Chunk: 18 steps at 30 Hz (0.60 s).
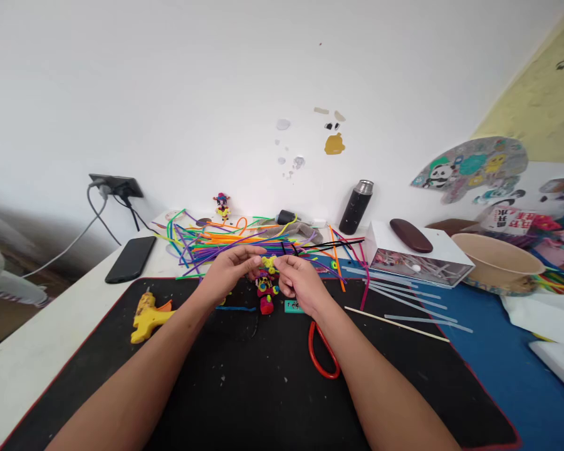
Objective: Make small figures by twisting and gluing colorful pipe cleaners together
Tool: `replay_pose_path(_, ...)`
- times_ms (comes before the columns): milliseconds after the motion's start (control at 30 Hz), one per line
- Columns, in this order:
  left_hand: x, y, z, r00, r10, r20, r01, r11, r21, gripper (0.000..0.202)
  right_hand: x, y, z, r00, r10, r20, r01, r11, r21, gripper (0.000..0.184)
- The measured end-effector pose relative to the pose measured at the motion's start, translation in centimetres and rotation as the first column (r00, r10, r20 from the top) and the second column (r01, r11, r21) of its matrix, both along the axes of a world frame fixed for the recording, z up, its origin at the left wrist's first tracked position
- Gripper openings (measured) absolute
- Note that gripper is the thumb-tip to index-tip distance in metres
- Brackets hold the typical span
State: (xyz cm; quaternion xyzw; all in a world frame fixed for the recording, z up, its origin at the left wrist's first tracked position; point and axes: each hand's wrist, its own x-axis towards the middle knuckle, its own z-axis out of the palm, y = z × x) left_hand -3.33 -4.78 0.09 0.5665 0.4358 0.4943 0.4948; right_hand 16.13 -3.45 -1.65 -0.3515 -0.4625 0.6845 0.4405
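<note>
Between my two hands is a small yellow piece of bent pipe cleaner [269, 264]. My left hand [232, 269] pinches its left side, and my right hand [301, 282] has thumb and fingers closed on its right side. Just below the fingertips is a small pipe-cleaner doll [266, 294] with a red end and several colours; whether the yellow piece touches it I cannot tell. A teal block [292, 306] lies partly behind my right hand. Under my right wrist, a red looped handle [323, 354] rests on the black mat [244, 388].
A yellow glue gun [148, 316] lies at left, near a phone [130, 259]. Loose pipe cleaners [202, 247] spread behind my hands, with a finished doll [222, 205] by the wall. At right are glue sticks [418, 302], a black flask [356, 208], a white box [423, 250] and a bowl [498, 260].
</note>
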Motion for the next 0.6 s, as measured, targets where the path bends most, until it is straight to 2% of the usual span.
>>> replay_pose_path(333, 0.38, 0.13, -0.06, 1.000, -0.030, 0.005, 0.030, 0.997, -0.065, 0.048, -0.03, 0.06, -0.46, 1.000, 0.029, -0.008, -0.029, 1.000, -0.007, 0.046)
replay_pose_path(600, 0.02, 0.24, 0.07, 0.999, 0.030, 0.029, -0.029, 0.998, -0.054, 0.046, 0.08, 0.06, -0.11, 1.000, -0.014, -0.017, 0.014, 1.000, -0.009, 0.047)
